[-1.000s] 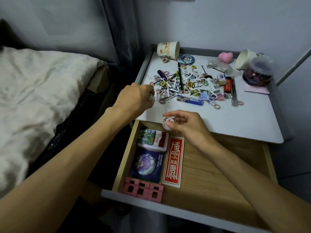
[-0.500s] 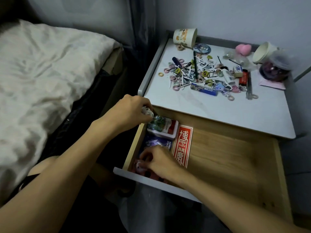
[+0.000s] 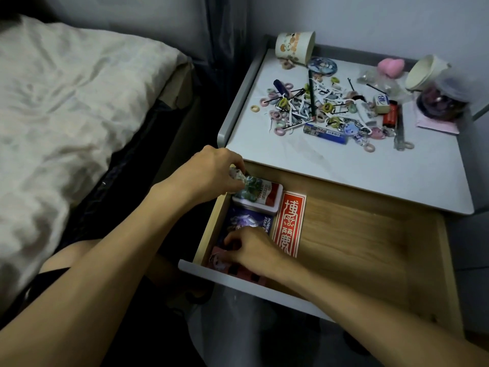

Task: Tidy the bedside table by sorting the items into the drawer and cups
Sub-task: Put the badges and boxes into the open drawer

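Note:
The wooden drawer (image 3: 357, 247) of the bedside table (image 3: 344, 170) stands pulled out. My left hand (image 3: 211, 176) pinches a small pale patterned trinket (image 3: 237, 175) over the drawer's back left corner, just above a red-and-white tin (image 3: 264, 198). My right hand (image 3: 251, 250) is down in the front left corner, fingers curled at a small round badge (image 3: 216, 260) that lies on a pink block (image 3: 238, 272). On the tabletop a patterned cup (image 3: 295, 46) and a white cup (image 3: 426, 72) lie on their sides, with a scattered pile of hair ties and pins (image 3: 317, 107) between them.
The drawer also holds a dark blue card pack (image 3: 248, 221) and a red card (image 3: 288, 223). A blue box (image 3: 325, 133), a red lighter (image 3: 390, 116), a pink heart (image 3: 391, 66) and a lidded jar (image 3: 444, 102) sit on the table. A bed (image 3: 79, 102) is at the left.
My right hand carried the badge from the table's front edge down to the drawer's front left corner. My left hand came back from the pile to the drawer's back left with the trinket.

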Tool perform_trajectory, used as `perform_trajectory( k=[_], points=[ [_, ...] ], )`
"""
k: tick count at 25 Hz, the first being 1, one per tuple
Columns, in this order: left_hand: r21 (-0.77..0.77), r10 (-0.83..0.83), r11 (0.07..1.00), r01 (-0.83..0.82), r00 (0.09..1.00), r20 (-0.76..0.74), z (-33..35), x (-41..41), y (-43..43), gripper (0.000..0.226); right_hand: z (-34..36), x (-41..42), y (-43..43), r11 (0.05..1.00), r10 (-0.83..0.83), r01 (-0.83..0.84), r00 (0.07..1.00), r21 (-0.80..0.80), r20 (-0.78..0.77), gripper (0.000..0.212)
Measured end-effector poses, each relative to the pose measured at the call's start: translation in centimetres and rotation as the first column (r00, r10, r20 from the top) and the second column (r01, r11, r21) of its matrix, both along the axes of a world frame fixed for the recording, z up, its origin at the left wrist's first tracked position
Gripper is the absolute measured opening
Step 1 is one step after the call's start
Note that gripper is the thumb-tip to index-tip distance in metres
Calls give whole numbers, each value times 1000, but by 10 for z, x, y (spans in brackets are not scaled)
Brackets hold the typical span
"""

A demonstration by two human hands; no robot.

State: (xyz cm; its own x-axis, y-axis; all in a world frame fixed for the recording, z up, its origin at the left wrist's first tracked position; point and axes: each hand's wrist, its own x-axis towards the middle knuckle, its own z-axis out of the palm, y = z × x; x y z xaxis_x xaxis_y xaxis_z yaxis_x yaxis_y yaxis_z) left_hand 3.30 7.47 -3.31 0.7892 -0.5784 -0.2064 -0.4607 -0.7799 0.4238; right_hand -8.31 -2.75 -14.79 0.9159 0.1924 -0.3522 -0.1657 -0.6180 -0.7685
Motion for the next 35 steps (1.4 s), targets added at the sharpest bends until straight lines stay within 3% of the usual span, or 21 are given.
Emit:
perform_trajectory(
  k=[5, 12, 18, 21, 23, 24, 25, 26, 27, 30, 33, 35],
  points=[
    [8, 10, 1000, -10, 1000, -21, 0, -2, -2, 29, 3, 0, -16, 939, 313, -300, 948, -165, 56, 51],
    [10, -15, 1000, 15, 1000, -5, -2, -2, -4, 30, -8, 5, -12, 889, 439, -369, 856, -272, 274, 45],
    [36, -49, 998, 48, 999, 21, -9, 3, -4, 31, -11, 10, -15, 884, 458, -377, 817, -275, 350, 44],
    [53, -97, 994, 96, 995, 20, -13, 1, -3, 33, 0, 6, -26, 949, 271, -220, 934, -225, 232, 46],
    [50, -135, 990, 134, 991, 20, -13, -3, -1, 34, 20, 3, -43, 996, -77, 73, 991, 46, 106, 28],
    [43, -165, 986, 163, 986, 28, -14, -6, -3, 35, 33, 2, -53, 928, -271, 264, 963, 264, -10, 19],
    [30, -195, 981, 194, 980, 34, -15, -10, -5, 38, 46, 2, -62, 797, -396, 421, 906, 433, -152, 15],
    [17, -219, 976, 219, 975, 36, -16, -15, -8, 43, 56, 3, -68, 686, -435, 504, 862, 526, -259, 15],
    [13, -242, 970, 242, 969, 38, -18, -20, -12, 49, 61, 4, -71, 645, -431, 530, 847, 550, -311, 18],
    [13, -316, 949, 316, 947, 59, -21, -34, -22, 61, 65, 10, -63, 761, -397, 482, 876, 435, -275, 19],
    [3, -351, 936, 351, 934, 75, -23, -36, -22, 62, 64, 12, -65, 760, -439, 531, 844, 374, -308, 12],
    [99, -334, 940, 327, 941, 60, -27, -32, -13, 63, 60, 7, -73, 795, -420, 513, 851, 323, -317, 9]
  ],
)
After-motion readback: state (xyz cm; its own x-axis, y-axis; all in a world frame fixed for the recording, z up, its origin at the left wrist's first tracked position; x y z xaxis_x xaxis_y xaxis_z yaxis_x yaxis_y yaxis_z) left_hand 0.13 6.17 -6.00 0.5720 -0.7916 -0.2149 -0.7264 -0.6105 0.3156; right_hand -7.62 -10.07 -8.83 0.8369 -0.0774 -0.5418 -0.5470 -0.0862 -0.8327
